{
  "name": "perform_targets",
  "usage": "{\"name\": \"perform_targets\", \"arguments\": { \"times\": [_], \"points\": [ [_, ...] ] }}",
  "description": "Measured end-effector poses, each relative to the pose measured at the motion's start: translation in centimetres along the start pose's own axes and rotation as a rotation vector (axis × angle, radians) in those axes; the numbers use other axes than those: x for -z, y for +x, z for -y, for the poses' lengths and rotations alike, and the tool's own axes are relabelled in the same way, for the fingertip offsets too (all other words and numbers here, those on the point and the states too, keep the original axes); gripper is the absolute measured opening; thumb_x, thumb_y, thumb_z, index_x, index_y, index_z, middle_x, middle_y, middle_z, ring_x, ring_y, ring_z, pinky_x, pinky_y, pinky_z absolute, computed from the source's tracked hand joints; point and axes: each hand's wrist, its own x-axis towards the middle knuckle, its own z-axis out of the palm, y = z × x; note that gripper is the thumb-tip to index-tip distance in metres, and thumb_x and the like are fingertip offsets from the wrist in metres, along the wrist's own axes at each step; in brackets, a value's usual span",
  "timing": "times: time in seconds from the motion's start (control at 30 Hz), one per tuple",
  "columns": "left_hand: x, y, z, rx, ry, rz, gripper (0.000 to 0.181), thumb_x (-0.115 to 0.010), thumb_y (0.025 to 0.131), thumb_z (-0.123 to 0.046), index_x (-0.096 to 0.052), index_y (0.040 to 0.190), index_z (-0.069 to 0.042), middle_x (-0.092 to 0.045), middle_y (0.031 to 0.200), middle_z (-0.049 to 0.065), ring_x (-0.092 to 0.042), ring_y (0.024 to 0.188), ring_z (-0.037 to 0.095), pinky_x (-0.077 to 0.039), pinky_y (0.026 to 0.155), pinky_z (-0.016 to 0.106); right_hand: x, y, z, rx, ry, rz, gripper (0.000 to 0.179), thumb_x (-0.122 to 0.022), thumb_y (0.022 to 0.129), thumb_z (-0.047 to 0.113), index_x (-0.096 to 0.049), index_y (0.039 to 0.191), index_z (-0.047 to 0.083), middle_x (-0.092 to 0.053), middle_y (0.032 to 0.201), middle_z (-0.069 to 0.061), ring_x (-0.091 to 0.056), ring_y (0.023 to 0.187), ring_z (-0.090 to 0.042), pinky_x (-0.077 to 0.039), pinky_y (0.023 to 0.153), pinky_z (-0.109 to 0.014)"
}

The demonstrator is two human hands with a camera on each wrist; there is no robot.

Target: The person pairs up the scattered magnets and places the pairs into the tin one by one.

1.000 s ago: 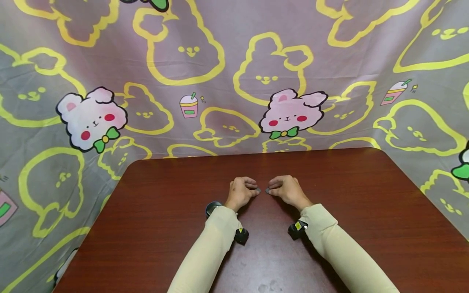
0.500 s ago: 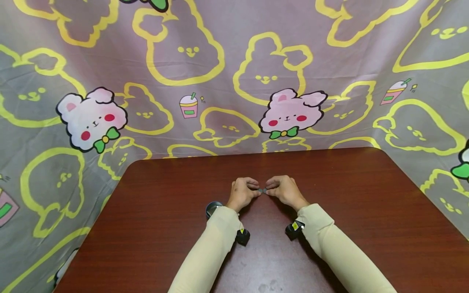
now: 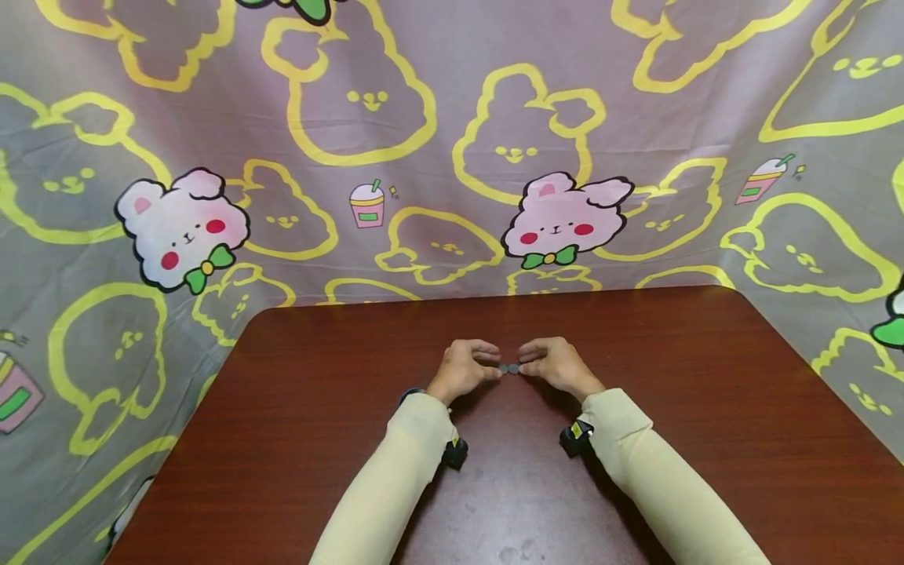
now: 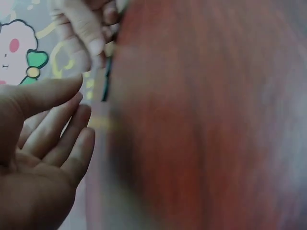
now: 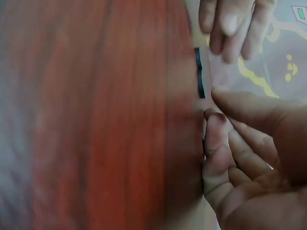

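Two small, dark grey round discs lie side by side and appear to touch on the brown table, the left disc (image 3: pixel 504 368) and the right disc (image 3: pixel 513 369). In both wrist views they are seen edge-on as a thin dark strip. My left hand (image 3: pixel 462 367) is just left of them, its thumb and fingers spread apart with nothing between them. On the other side is my right hand (image 3: pixel 558 367), thumb tip close to the right disc and fingers loosely bent. Whether either thumb touches a disc I cannot tell.
A round dark-rimmed object (image 3: pixel 412 394) is mostly hidden behind the left sleeve. The brown table (image 3: pixel 339 471) reaches back to a patterned cloth (image 3: pixel 424 94) hung behind and at the sides. Small black cameras sit at both wrists.
Both hands brought the pinched discs together, then let go and drew slightly apart. The discs now show in the middle. The left sleeve covers more of the round object.
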Motion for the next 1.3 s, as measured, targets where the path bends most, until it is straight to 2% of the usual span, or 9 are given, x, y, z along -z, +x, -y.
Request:
{"name": "perform_targets", "arguments": {
  "times": [0.2,0.33,0.5,0.77,1.0,1.13,1.3],
  "points": [
    [2.4,-1.0,-0.7,-0.015,-0.177,0.175,0.046,-0.075,0.085,0.006,-0.060,0.129,0.008,-0.066,0.124,0.021,-0.064,0.115,0.029,-0.055,0.091,0.033,0.4,0.2,-0.3,-0.027,-0.035,0.048,0.036,-0.081,0.082,0.006,-0.070,0.114,-0.007,-0.072,0.101,-0.015,-0.066,0.094,-0.026,-0.055,0.079,-0.036],
    [4.2,-1.9,-1.0,-0.019,-0.241,0.226,0.049,-0.072,0.088,0.006,-0.055,0.133,0.010,-0.061,0.130,0.027,-0.060,0.121,0.034,-0.055,0.094,0.034,0.4,0.4,-0.1,-0.033,-0.059,0.072,0.035,-0.082,0.082,0.009,-0.072,0.113,-0.005,-0.072,0.101,-0.014,-0.066,0.095,-0.026,-0.054,0.082,-0.037],
    [6.3,-3.2,-1.1,-0.030,-0.252,0.223,0.051,-0.073,0.088,0.004,-0.055,0.135,0.007,-0.058,0.133,0.028,-0.057,0.124,0.038,-0.054,0.094,0.034,0.3,0.5,0.3,-0.035,-0.087,0.077,0.034,-0.083,0.081,0.010,-0.074,0.110,-0.003,-0.073,0.101,-0.013,-0.065,0.096,-0.025,-0.053,0.082,-0.036],
    [9.3,-5.6,0.7,-0.023,-0.242,0.156,0.053,-0.076,0.087,0.001,-0.054,0.134,0.010,-0.059,0.132,0.027,-0.056,0.124,0.042,-0.056,0.092,0.035,-0.2,0.6,0.3,-0.019,-0.122,0.080,0.032,-0.085,0.080,0.010,-0.075,0.108,-0.001,-0.074,0.104,-0.013,-0.063,0.107,-0.031,-0.052,0.089,-0.043],
    [10.3,-7.6,2.5,-0.026,-0.215,0.146,0.052,-0.077,0.084,0.002,-0.057,0.132,0.010,-0.061,0.130,0.027,-0.058,0.122,0.039,-0.056,0.089,0.029,-0.2,0.7,0.2,0.006,-0.157,0.053,0.029,-0.086,0.077,0.009,-0.077,0.103,0.000,-0.074,0.102,-0.014,-0.062,0.110,-0.034,-0.050,0.095,-0.047],
    [10.9,-8.4,3.0,-0.034,-0.191,0.111,0.054,-0.079,0.083,0.002,-0.058,0.132,0.008,-0.062,0.130,0.025,-0.058,0.123,0.038,-0.055,0.087,0.025,-0.2,0.7,0.3,0.012,-0.166,0.055,0.028,-0.086,0.077,0.009,-0.077,0.102,0.000,-0.073,0.106,-0.016,-0.060,0.115,-0.037,-0.049,0.098,-0.049],
    [11.5,-9.0,3.6,-0.003,-0.164,0.105,0.058,-0.081,0.082,-0.003,-0.056,0.134,0.007,-0.062,0.132,0.021,-0.057,0.125,0.035,-0.053,0.090,0.025,-0.3,0.7,0.4,0.008,-0.172,0.059,0.026,-0.085,0.078,0.009,-0.078,0.101,0.000,-0.073,0.106,-0.016,-0.060,0.115,-0.037,-0.049,0.098,-0.049]
  ]
}}
